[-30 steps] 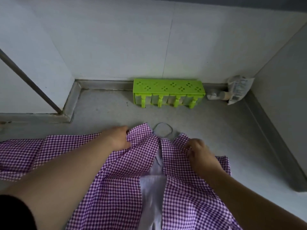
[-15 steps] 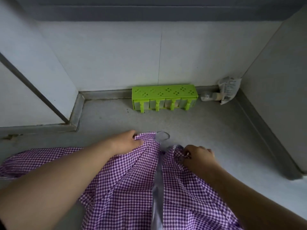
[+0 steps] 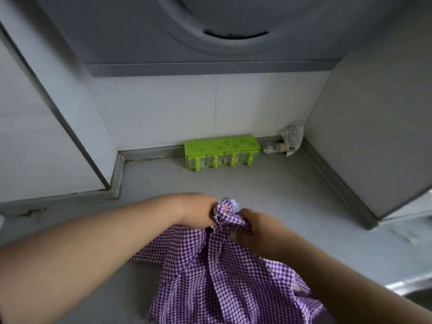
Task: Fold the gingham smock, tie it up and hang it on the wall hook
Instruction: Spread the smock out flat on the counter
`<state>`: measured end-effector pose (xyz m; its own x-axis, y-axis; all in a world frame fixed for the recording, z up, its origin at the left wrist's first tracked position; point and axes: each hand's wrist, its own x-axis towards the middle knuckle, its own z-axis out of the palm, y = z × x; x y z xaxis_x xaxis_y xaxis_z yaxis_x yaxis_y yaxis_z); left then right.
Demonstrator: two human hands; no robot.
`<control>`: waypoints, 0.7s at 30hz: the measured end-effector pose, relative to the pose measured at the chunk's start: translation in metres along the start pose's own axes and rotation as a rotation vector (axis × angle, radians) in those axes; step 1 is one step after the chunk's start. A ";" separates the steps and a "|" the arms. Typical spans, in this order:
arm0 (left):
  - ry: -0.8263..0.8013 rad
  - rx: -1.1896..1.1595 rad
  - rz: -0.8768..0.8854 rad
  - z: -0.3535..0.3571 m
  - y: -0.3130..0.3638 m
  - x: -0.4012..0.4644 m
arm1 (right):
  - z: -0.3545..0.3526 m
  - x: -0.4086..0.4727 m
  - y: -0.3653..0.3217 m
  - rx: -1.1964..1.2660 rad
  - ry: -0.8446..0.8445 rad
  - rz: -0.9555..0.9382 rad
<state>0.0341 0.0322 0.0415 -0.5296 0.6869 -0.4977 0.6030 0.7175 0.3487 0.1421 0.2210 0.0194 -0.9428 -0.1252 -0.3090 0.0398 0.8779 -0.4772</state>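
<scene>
The purple-and-white gingham smock (image 3: pixel 210 272) is bunched together at its top and hangs down toward me over the grey counter (image 3: pixel 268 188). My left hand (image 3: pixel 198 211) grips the gathered collar from the left. My right hand (image 3: pixel 252 228) holds the same bunch from the right, and the two hands almost touch. The fabric's top edge pokes up between them. No wall hook is in view.
A lime-green perforated rack (image 3: pixel 222 152) stands against the back wall. A crumpled white packet (image 3: pixel 288 141) lies in the back right corner. A range hood (image 3: pixel 233 26) hangs overhead. White side panels close in left and right.
My hands have come together, gathering the spread smock's two collar halves into one bunch. The left sleeve has been pulled in off the counter. The view has tilted up, showing the hood.
</scene>
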 end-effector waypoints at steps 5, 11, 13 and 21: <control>0.024 0.049 -0.013 -0.008 0.010 -0.043 | 0.018 -0.046 0.007 -0.336 -0.235 -0.072; 0.075 0.107 -0.084 -0.011 0.018 -0.078 | 0.044 -0.088 0.008 -0.336 -0.216 -0.265; 0.103 0.128 -0.114 -0.011 0.025 -0.090 | 0.035 -0.107 0.004 -0.276 -0.294 -0.181; 0.193 0.141 -0.251 0.018 0.073 -0.132 | -0.081 -0.175 0.074 -1.006 -0.691 0.408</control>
<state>0.1591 -0.0081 0.1184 -0.7668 0.5099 -0.3898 0.5088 0.8532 0.1149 0.2831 0.3458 0.1048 -0.5434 0.2866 -0.7891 -0.2676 0.8318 0.4863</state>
